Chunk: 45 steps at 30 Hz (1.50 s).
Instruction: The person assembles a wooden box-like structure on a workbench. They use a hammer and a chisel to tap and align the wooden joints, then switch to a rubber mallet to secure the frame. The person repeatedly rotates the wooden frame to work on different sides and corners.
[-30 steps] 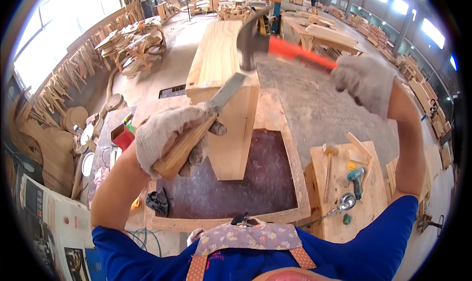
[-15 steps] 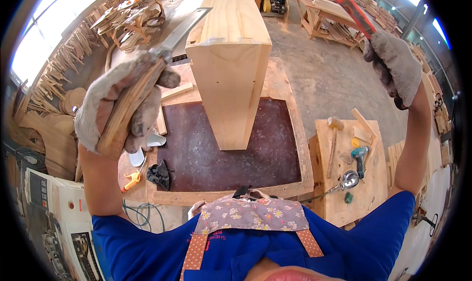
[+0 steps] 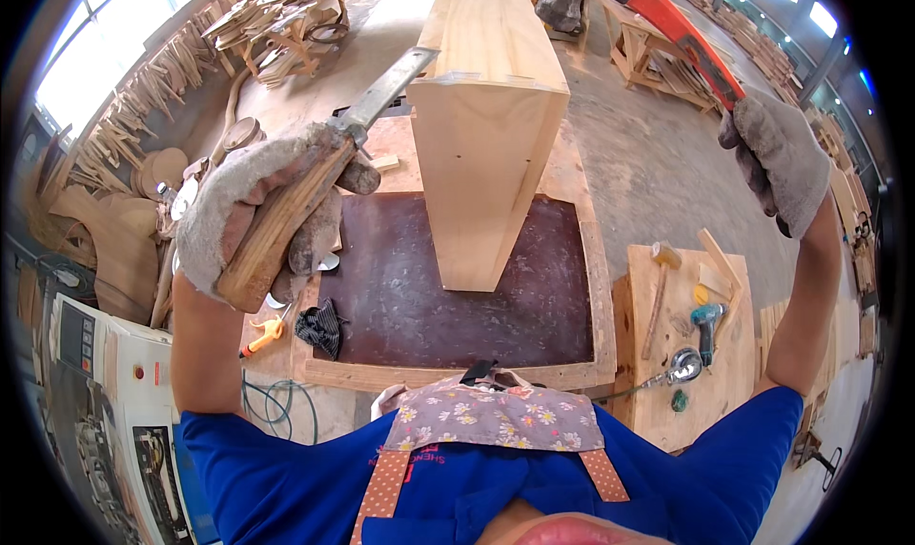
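In my gloved left hand [image 3: 229,185] is a chisel [image 3: 389,90] with a worn wooden handle, my fingers wrapped round it. Its flat metal blade slants up and right, with the tip by the upper left edge of a pale wooden box [image 3: 488,173]. The box stands upright on a dark-topped work table [image 3: 381,307]. Raised at the far right, my gloved right hand [image 3: 782,154] grips the red handle of a hammer [image 3: 681,40]. The dark hammer head is up near the top edge of the view, right of the box and apart from it.
A side bench [image 3: 705,412] on the right carries a mallet [image 3: 660,297], a teal power tool [image 3: 707,331] and a sander-like metal tool [image 3: 681,366]. An orange air gun [image 3: 265,335] and a dark striped cloth [image 3: 321,326] lie at the table's left. A white machine [image 3: 124,373] stands lower left.
The box and table have shifted right in the view. The chisel has moved right and down a little, staying by the box's edge. The hammer's head has come down into view.
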{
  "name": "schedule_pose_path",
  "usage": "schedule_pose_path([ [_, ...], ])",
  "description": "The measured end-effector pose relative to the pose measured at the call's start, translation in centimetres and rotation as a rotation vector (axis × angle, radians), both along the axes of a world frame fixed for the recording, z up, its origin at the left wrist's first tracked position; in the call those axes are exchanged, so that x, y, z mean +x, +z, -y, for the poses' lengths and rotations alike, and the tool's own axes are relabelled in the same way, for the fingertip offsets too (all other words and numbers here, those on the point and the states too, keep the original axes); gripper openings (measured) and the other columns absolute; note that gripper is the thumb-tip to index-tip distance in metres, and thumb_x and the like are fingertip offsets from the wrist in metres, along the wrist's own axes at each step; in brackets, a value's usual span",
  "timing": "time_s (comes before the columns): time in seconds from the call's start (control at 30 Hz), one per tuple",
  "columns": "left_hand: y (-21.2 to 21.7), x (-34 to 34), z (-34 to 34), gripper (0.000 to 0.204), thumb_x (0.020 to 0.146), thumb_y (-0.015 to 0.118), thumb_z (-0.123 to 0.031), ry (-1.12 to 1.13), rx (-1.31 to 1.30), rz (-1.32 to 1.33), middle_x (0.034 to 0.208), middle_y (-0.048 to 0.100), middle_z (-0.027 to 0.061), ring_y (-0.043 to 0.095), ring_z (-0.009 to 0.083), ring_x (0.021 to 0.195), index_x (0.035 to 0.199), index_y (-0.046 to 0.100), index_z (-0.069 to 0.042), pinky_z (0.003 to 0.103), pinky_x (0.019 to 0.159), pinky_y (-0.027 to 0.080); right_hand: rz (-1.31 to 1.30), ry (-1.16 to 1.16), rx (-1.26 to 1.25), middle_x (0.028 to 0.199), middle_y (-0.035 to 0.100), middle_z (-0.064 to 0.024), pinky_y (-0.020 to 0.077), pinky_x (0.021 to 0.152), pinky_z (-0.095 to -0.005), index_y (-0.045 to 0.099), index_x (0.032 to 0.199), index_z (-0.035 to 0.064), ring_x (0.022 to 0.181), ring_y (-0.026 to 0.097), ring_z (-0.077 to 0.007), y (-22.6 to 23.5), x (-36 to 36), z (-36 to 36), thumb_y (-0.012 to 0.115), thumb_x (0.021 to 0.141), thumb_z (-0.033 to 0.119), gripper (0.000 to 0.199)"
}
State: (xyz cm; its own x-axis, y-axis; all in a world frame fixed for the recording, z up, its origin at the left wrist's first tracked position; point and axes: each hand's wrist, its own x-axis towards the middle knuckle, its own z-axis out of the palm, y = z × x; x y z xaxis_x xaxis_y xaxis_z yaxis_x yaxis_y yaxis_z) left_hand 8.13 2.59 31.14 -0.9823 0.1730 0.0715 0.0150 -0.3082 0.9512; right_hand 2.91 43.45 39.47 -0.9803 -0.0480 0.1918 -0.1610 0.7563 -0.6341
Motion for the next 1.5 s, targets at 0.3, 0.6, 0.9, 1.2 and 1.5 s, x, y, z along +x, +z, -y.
schedule_pose_path([
  [0.3,-0.7,-1.2,0.7,0.054,0.092,0.047,-0.039,-0.055,-0.150,-0.064,0.080,0.061,0.0166,0.058,0.0156,0.047,0.115,0.051,0.010,0.023,0.038,0.049,-0.023,0.070,0.004,0.049,0.040,0.0048,0.0262,0.031,-0.0195,0.058,0.077,0.0063,0.036,0.034,-0.0034,0.2,-0.2,-0.7,0.052,0.087,0.045,0.041],
  [0.6,-0.8,-2.8,-2.9,0.055,0.091,0.050,-0.042,-0.169,-0.188,0.001,0.074,0.061,0.0123,0.058,0.0134,0.047,0.115,0.053,0.007,0.024,0.039,0.049,-0.135,-0.024,-0.004,0.053,0.045,0.0058,0.0253,0.033,-0.0167,0.058,0.078,0.0097,0.038,0.035,-0.0001,0.0,-0.3,-0.4,0.048,0.090,0.052,0.045],
  [0.9,-0.5,-3.1,-3.3,0.048,0.090,0.055,-0.035,-0.205,-0.229,-0.085,0.084,0.063,0.0104,0.060,0.0103,0.061,0.118,0.054,0.004,0.022,0.049,0.049,-0.512,0.375,0.366,0.070,0.054,-0.0001,0.0378,0.039,-0.0165,0.059,0.091,0.0068,0.047,0.045,-0.0029,-2.2,-0.4,0.3,0.052,0.091,0.039,0.033],
  [1.2,-1.8,-3.8,-1.4,0.050,0.089,0.058,-0.033,-0.358,-0.108,-0.067,0.098,0.063,0.0099,0.062,0.0099,0.076,0.122,0.051,0.004,0.022,0.061,0.051,-0.177,0.281,0.234,0.061,0.050,0.0026,0.0314,0.037,-0.0155,0.058,0.088,0.0074,0.045,0.042,-0.0025,-1.7,-2.1,0.0,0.047,0.090,0.051,0.046],
  [1.5,-2.2,-3.7,-2.3,0.054,0.089,0.057,-0.035,-0.294,-0.138,-0.276,0.097,0.063,0.0127,0.062,0.0121,0.072,0.121,0.049,0.008,0.022,0.057,0.053,-0.458,0.459,0.183,0.061,0.049,0.0021,0.0345,0.035,-0.0188,0.057,0.083,0.0053,0.044,0.044,-0.0046,-0.9,-3.1,-1.8,0.050,0.092,0.032,0.029],
])
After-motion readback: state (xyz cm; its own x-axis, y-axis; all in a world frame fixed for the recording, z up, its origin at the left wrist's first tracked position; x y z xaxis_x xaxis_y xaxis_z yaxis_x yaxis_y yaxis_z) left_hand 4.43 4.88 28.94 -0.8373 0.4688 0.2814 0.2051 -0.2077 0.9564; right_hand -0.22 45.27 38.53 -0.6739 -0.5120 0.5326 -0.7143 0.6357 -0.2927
